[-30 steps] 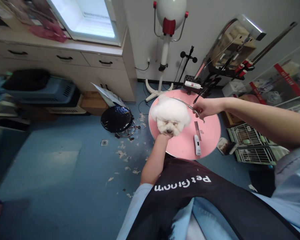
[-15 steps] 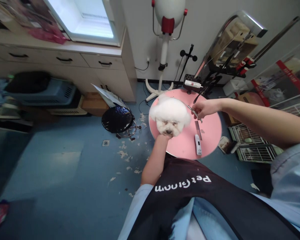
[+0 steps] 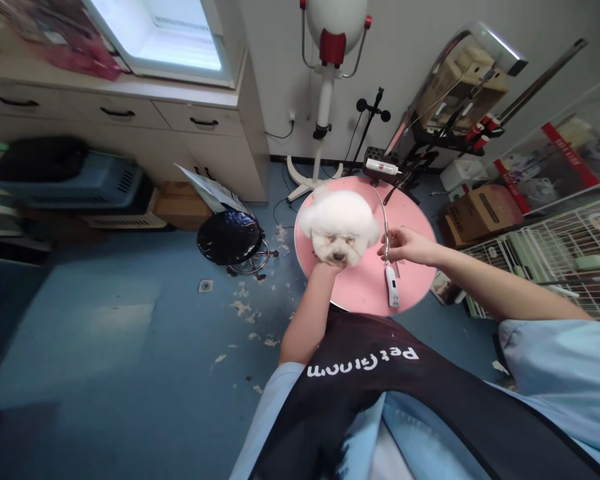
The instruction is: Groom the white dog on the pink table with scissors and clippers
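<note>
A fluffy white dog (image 3: pixel 341 215) faces me on the round pink table (image 3: pixel 359 291). My left hand (image 3: pixel 333 265) is under its chin, holding the head up; most of the fingers are hidden beneath the muzzle. To the right of the head, my right hand (image 3: pixel 401 245) grips a pair of long curved scissors (image 3: pixel 386 223) by the handles. Their blades point away from me, up along the dog's side. Just below that hand lies a white clipper (image 3: pixel 392 288), with a comb (image 3: pixel 399 269) partly hidden next to it.
A white bottle (image 3: pixel 381 167) rests in a holder at the table's far edge, near dark grooming-arm parts. A stand dryer (image 3: pixel 324 107) is behind the table. Left of it stands a black stool (image 3: pixel 229 238), with hair clumps on the floor between. Wire cages (image 3: pixel 555 260) are at right.
My right hand has come nearer to me and turned, so the scissors now point away instead of toward the dog's head. My left hand stays under the chin.
</note>
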Demonstrator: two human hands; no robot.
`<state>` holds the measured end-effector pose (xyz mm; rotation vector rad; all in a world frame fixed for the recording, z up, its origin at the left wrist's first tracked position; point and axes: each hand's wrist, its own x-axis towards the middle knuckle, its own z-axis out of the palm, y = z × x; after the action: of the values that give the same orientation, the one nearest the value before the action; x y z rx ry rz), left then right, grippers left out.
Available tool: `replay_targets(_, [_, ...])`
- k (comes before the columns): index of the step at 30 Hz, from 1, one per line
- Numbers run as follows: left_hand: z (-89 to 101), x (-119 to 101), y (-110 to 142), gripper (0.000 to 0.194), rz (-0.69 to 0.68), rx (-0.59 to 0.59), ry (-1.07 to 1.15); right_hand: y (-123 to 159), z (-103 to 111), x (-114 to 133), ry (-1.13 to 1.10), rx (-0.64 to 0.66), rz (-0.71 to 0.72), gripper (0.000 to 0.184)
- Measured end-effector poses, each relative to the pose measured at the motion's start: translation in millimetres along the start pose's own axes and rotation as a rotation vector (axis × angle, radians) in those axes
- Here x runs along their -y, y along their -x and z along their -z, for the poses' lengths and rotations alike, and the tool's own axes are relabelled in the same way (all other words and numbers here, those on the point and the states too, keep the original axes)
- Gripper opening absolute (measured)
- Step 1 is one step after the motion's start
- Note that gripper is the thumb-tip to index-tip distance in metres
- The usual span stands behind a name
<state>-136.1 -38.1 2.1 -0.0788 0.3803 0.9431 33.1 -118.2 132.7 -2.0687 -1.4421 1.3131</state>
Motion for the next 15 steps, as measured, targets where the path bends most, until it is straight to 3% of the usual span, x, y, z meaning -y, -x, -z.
replay_targets(5, [-1.8, -0.3, -3.0, 0.083, -0.013, 0.01, 0.067, 1.7, -7.6, 7.1, -0.013, 0.039, -0.02, 0.031])
replay_targets(15, [-5.7, -0.5, 1.4, 0.077, 0.008, -0.021, 0.135, -2.0, -16.7, 7.5, -0.148, 0.057, -0.083, 0.035])
